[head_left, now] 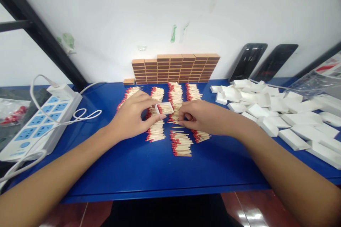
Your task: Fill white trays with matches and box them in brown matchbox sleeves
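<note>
My left hand (134, 115) grips a small white matchbox tray (172, 108) between thumb and fingers. Matches with red heads (164, 108) lie inside the tray. Just to the right, my right hand (198, 115) is closed in a pinch over the table, with its fingertips on a match at the gap in a column of matches (175, 95). How many matches it pinches is hidden. The nearer part of that column is a separate pile of matches (182, 143). Other match columns lie on either side, partly covered by my hands.
Brown matchboxes (176, 69) are stacked against the wall, with a single matchbox (129, 81) beside them. White empty trays (266, 103) are heaped at right, before two dark phone-like slabs (247, 60). A power strip (39, 124) with loose white cables stands at left on the blue table (119, 170).
</note>
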`<state>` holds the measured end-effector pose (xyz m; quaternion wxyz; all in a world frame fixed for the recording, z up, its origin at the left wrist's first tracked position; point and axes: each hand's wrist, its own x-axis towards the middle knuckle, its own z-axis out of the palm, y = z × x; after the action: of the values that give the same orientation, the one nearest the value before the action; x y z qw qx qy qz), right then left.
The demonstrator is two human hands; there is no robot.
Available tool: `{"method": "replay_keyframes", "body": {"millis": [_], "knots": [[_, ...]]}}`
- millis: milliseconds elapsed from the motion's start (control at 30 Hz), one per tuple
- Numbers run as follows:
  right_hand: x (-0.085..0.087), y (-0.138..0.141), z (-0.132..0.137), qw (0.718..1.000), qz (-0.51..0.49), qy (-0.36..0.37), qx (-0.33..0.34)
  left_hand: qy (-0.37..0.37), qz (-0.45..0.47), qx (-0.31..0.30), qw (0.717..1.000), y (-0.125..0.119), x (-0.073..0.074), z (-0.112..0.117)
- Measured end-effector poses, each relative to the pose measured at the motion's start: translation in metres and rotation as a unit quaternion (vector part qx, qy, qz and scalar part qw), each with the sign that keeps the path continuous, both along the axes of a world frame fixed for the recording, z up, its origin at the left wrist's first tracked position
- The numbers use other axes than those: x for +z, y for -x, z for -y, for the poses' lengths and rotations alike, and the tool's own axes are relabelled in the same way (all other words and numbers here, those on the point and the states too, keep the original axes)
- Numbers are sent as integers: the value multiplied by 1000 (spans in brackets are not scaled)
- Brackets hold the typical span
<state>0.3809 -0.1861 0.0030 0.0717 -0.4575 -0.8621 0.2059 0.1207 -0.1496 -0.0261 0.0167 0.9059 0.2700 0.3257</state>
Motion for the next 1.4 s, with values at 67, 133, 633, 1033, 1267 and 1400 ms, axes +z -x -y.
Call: {"method": "replay_keyframes", "body": {"millis": [67, 133, 633, 1033, 1267, 1400], "knots": [[0, -2, 1, 1000, -4, 11, 6, 0, -1, 1, 1000, 0, 0, 0], [-1, -3, 1, 1000, -4, 17, 7, -3, -1, 0, 1000, 0, 0, 0], [-6, -5, -1, 1000, -1, 10, 10, 2, -10, 4, 1000, 0, 0, 0], [-4, -3, 0, 1000, 24, 19, 0, -6, -7, 0, 1000, 0, -1, -1], [-2, -5, 1, 1000, 15, 19, 2, -4, -11, -1, 1000, 1, -1, -1], [3, -7, 2, 999, -35, 33, 12, -3, -11, -3, 1000, 1, -2, -1]]}}
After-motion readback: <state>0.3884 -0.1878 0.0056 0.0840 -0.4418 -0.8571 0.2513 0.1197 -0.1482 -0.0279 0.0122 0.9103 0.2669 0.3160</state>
